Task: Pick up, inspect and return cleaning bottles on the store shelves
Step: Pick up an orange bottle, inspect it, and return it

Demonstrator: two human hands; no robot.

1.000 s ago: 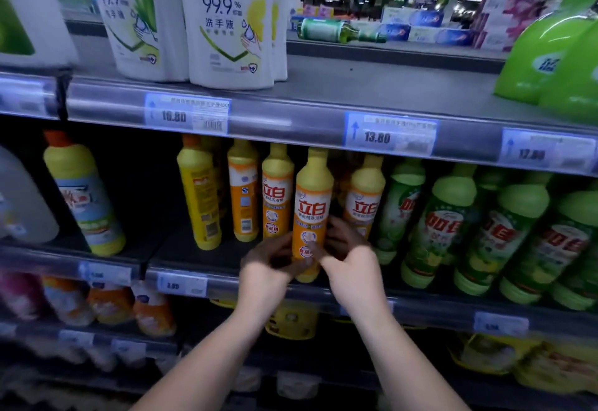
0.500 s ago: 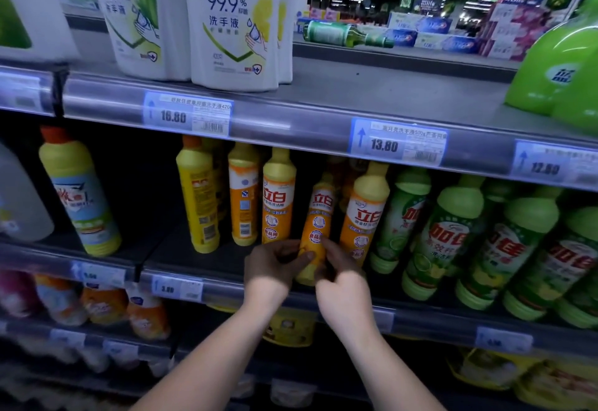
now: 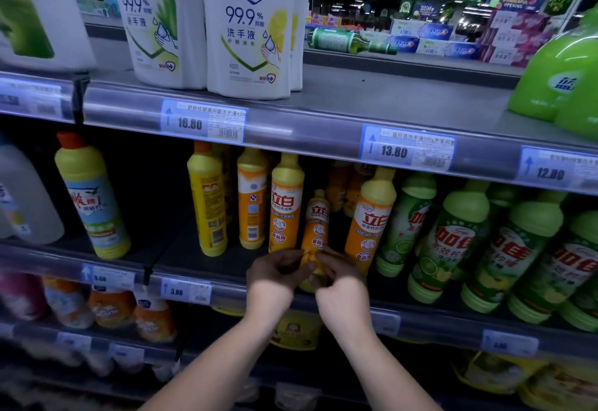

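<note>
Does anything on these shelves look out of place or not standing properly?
Yes. A green bottle lies on its side at the back of the upper shelf. Below, two yellow bottles show barcodes instead of front labels.

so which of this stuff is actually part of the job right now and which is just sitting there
In the job: small orange bottle, gripped near its base by left hand and right hand; middle shelf.

Just sitting there: Safeguard bottles, green bottles, price tags, blue-labelled bottle.

Orange-yellow bottle (image 3: 315, 232) upright on shelf (image 3: 194, 261)
</note>
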